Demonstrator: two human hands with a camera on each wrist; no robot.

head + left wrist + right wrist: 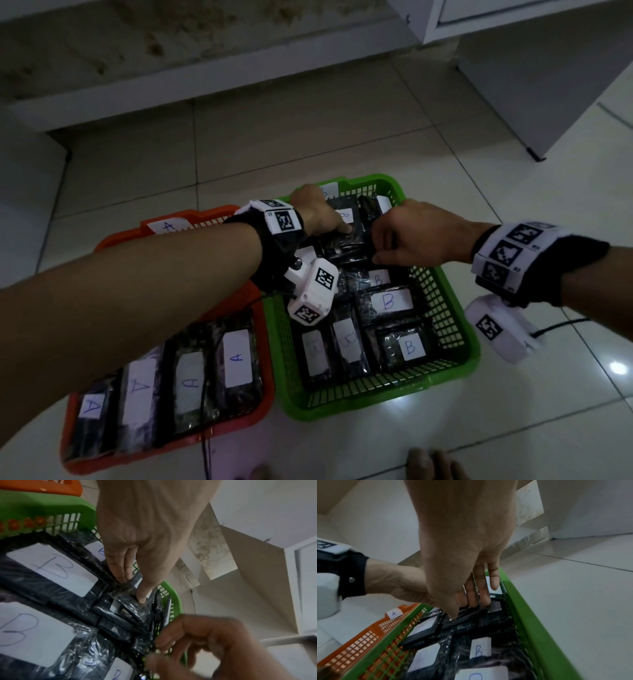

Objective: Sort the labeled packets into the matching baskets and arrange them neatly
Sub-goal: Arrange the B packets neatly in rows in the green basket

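An orange basket (164,452) tagged A holds a row of dark packets labeled A (236,358). Beside it, the green basket (342,413) holds several dark packets labeled B (390,301). At its far end lies a dark packet (346,243) with a white label whose letter I cannot read. My left hand (337,224) pinches that packet (130,608), thumb on top and fingers behind its far edge. My right hand (383,243) grips the same packet (467,616) at its right edge, fingers curled over and thumb at the near side.
Both baskets sit side by side on a pale tiled floor (308,144). A low wall ledge (171,85) runs behind them and a white cabinet (548,85) stands at the back right. Toes (428,462) show at the bottom edge. A thin cable (561,323) trails right.
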